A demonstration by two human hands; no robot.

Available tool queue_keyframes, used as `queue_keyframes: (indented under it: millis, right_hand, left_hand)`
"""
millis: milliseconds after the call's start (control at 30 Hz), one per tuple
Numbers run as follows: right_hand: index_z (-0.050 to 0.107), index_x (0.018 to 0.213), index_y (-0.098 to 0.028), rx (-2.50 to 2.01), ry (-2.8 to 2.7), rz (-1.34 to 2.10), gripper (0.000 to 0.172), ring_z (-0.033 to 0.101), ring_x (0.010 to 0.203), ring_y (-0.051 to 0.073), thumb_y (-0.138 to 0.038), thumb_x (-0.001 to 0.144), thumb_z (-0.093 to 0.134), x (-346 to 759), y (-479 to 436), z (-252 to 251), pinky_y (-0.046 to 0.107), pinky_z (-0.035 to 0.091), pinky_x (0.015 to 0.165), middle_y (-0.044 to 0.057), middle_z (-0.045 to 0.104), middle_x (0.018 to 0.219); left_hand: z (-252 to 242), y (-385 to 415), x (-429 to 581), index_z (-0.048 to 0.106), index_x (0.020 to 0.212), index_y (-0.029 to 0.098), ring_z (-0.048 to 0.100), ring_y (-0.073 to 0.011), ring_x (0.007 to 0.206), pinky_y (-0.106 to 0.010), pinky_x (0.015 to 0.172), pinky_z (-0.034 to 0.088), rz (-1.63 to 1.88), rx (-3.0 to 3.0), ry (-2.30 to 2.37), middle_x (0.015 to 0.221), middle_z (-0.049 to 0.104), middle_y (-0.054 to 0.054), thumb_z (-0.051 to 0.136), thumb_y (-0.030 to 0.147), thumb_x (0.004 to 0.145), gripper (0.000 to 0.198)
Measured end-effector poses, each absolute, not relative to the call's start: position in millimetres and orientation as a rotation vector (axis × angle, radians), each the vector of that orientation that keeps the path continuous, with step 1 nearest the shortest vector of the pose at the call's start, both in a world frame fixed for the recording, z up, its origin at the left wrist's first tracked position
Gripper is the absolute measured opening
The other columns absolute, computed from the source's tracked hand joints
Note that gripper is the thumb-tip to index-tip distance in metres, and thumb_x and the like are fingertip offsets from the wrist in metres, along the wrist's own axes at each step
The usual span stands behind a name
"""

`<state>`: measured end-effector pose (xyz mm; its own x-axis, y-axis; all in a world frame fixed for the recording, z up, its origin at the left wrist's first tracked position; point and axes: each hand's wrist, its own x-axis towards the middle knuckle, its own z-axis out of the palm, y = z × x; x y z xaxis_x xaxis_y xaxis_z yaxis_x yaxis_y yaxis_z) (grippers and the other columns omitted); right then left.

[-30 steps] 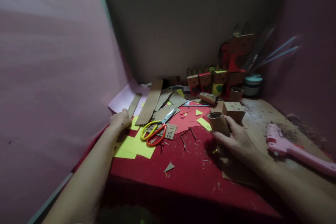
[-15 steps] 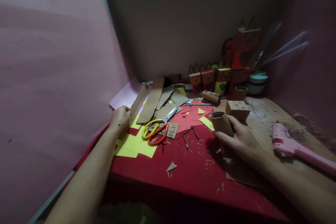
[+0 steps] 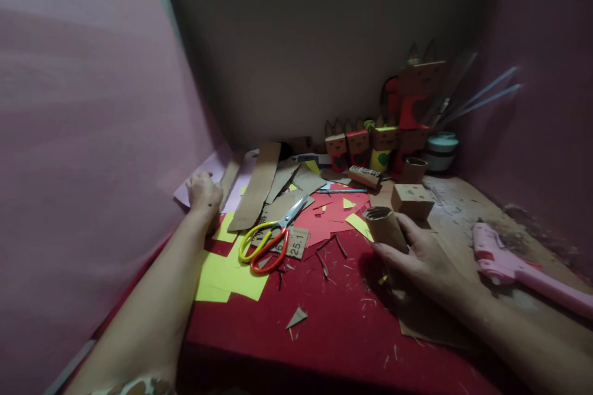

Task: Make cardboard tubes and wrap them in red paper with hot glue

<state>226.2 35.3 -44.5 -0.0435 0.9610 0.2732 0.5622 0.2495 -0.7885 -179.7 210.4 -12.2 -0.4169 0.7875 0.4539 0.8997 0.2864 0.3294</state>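
Observation:
My right hand [image 3: 417,253] grips a short cardboard tube [image 3: 384,228], thumb on the near side and fingers behind; its open end faces up and left. At the left, my left hand [image 3: 204,194] is curled over the edge of the lilac paper [image 3: 188,188], its fingertips hidden. Right beside it lies a narrow cardboard strip [image 3: 233,176], whose lower end goes out of sight behind the hand. Between the hands, scissors [image 3: 273,241] with one yellow and one orange handle lie partly spread on cardboard scraps and yellow paper [image 3: 227,278].
Small cardboard animal figures [image 3: 356,148] stand at the back. A cardboard box head [image 3: 412,200] sits behind my right hand, and a pink glue gun [image 3: 504,259] lies farther right. A turquoise-lidded jar [image 3: 441,151] stands near the right wall. Scraps litter the red cloth [image 3: 333,321].
My left hand has moved left and away from me, and the cardboard strip beside it now lies flatter. My right hand keeps hold of the tube. The view has shifted slightly.

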Motion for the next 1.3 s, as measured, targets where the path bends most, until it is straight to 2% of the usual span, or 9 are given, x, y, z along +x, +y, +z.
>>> queue_keyframes:
  millis: [233,367,500,700,833,967,1033,1100,1300]
  right_hand:
    - [0.057,0.096,-0.019,-1.486,-1.819,0.582,0.027,0.056,0.061,0.018,-0.04,0.079,0.058,222,31,-33,0.029,0.044,0.054,0.003,0.065,0.074]
    - [0.056,0.098,-0.018,-1.492,-1.802,0.627,0.029,0.055,0.061,0.018,-0.041,0.08,0.057,223,33,-39,0.03,0.044,0.055,0.004,0.064,0.076]
    - [0.055,0.1,-0.018,-1.489,-1.776,0.641,0.031,0.055,0.063,0.018,-0.041,0.08,0.058,225,34,-44,0.031,0.044,0.056,0.005,0.064,0.079]
    - [0.055,0.093,-0.02,-1.48,-1.775,0.707,0.026,0.057,0.065,0.019,-0.042,0.081,0.061,223,34,-42,0.031,0.044,0.057,0.004,0.064,0.077]
    - [0.057,0.098,-0.02,-1.468,-1.769,0.724,0.029,0.061,0.074,0.021,-0.043,0.081,0.062,220,33,-40,0.032,0.047,0.061,0.006,0.066,0.083]
    - [0.057,0.104,-0.019,-1.464,-1.745,0.744,0.033,0.063,0.076,0.023,-0.042,0.081,0.061,220,31,-42,0.032,0.047,0.06,0.007,0.067,0.088]
    - [0.056,0.106,-0.02,-1.46,-1.731,0.785,0.034,0.062,0.07,0.021,-0.044,0.082,0.06,221,31,-45,0.031,0.046,0.056,0.005,0.067,0.083]
    - [0.055,0.106,-0.02,-1.455,-1.726,0.812,0.035,0.061,0.065,0.02,-0.045,0.082,0.061,222,31,-48,0.031,0.044,0.053,0.005,0.066,0.08]
    - [0.053,0.111,-0.02,-1.417,-1.666,0.845,0.039,0.06,0.063,0.019,-0.038,0.079,0.064,221,31,-50,0.03,0.046,0.051,0.004,0.066,0.08]
  left_hand:
    - [-17,212,-121,0.066,0.119,0.016,0.064,-0.0225,0.097,-0.03,0.083,0.048,-0.631,-2.168,-2.09,0.111,0.068,-0.011,0.056,0.033,0.082,0.042]
    - [-21,221,-91,0.073,0.109,0.027,0.058,-0.0259,0.108,-0.034,0.097,0.04,-0.434,-2.388,-1.893,0.115,0.066,-0.008,0.064,0.036,0.078,0.034]
    - [-25,232,-87,0.076,0.103,0.028,0.053,-0.0321,0.113,-0.042,0.102,0.035,-0.316,-2.381,-1.867,0.115,0.066,-0.011,0.065,0.028,0.076,0.029]
    - [-6,220,-96,0.07,0.114,0.011,0.054,-0.0374,0.114,-0.044,0.096,0.038,-0.29,-2.257,-2.013,0.115,0.065,-0.022,0.05,0.021,0.082,0.039]
    - [6,196,-86,0.067,0.117,0.021,0.064,-0.0257,0.096,-0.032,0.08,0.045,-0.229,-2.465,-2.02,0.108,0.071,-0.009,0.049,0.038,0.087,0.039]
    - [-1,170,-78,0.066,0.11,0.02,0.064,-0.0258,0.077,-0.032,0.064,0.042,-0.016,-2.647,-2.012,0.086,0.072,-0.008,0.068,0.052,0.07,0.051]
    - [-7,157,-80,0.064,0.11,0.019,0.063,-0.0265,0.078,-0.032,0.064,0.042,0.055,-2.719,-1.985,0.089,0.071,-0.009,0.071,0.055,0.067,0.056]
    - [-12,146,-85,0.059,0.117,0.018,0.062,-0.027,0.089,-0.034,0.073,0.045,0.046,-2.818,-1.907,0.101,0.068,-0.01,0.065,0.054,0.073,0.057]
    - [-14,118,-88,0.048,0.131,0.02,0.053,-0.0274,0.12,-0.037,0.096,0.043,-0.092,-3.167,-1.849,0.131,0.057,-0.011,0.061,0.038,0.078,0.057]
